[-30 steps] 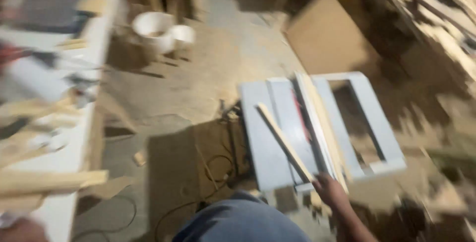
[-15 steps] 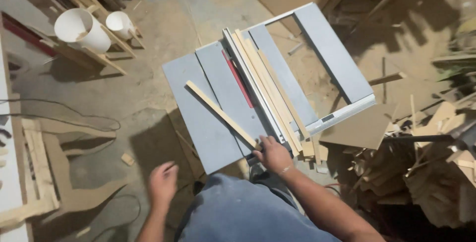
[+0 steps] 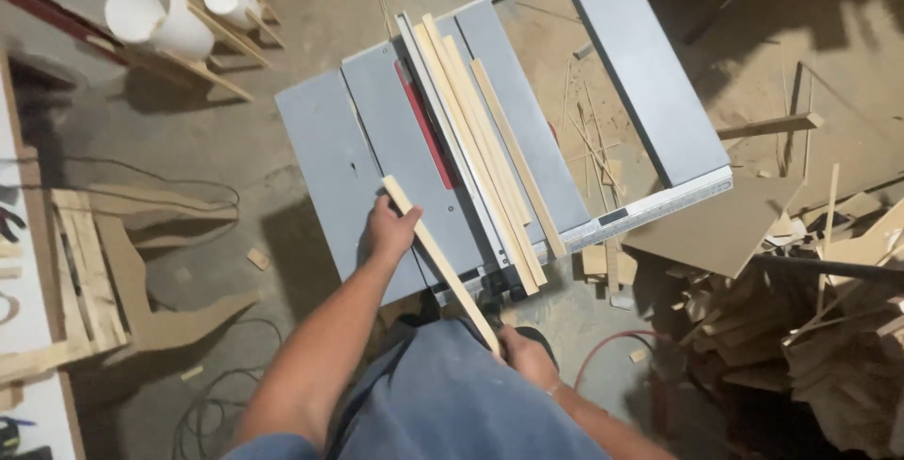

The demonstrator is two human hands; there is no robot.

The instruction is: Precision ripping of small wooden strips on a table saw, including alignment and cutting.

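A thin wooden strip lies slanted over the near left part of a grey table saw. My left hand grips the strip near its far end, pressing it on the saw top. My right hand holds its near end, off the front edge of the saw. The red blade insert runs just beyond the strip's far tip. Several cut wooden strips lie along the fence, right of the insert.
Two white plastic tubes rest on a wooden rack at the back left. Wood scraps and board offcuts pile up at the right. Cables trail on the floor at the left, beside a wooden pallet piece.
My left hand has come up from beside my body and taken the strip's far end. My right hand slid back to the near end, and the strip moved toward me.
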